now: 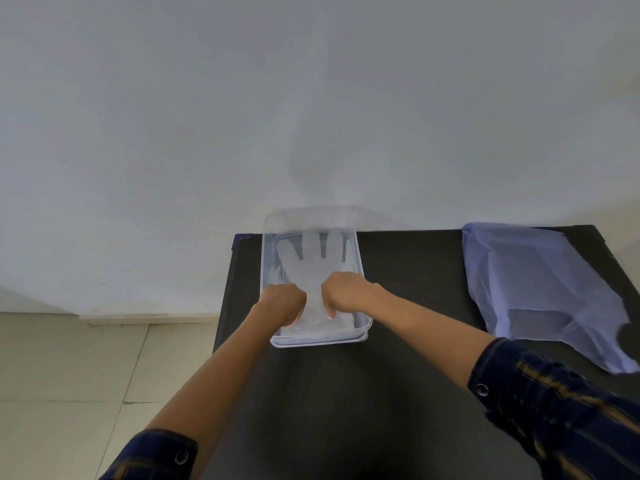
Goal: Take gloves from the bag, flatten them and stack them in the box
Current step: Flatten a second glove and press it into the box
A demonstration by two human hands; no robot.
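A clear plastic box [360, 261] sits on the black table at its far left. Inside it lies a translucent white glove [311, 261], spread flat with its fingers pointing away from me. My left hand [282, 303] and my right hand [344, 292] are both inside the box at the glove's cuff end, fingers curled down onto the cuff. Whether they pinch it or only press it I cannot tell. The pale blue plastic bag [530, 282] lies flat at the table's right; its contents are hidden.
The black table [412, 271] stands against a white wall, with its left edge just beyond the box. A tiled floor [69, 368] lies to the left. A dark round object [628, 336] shows at the right edge by the bag.
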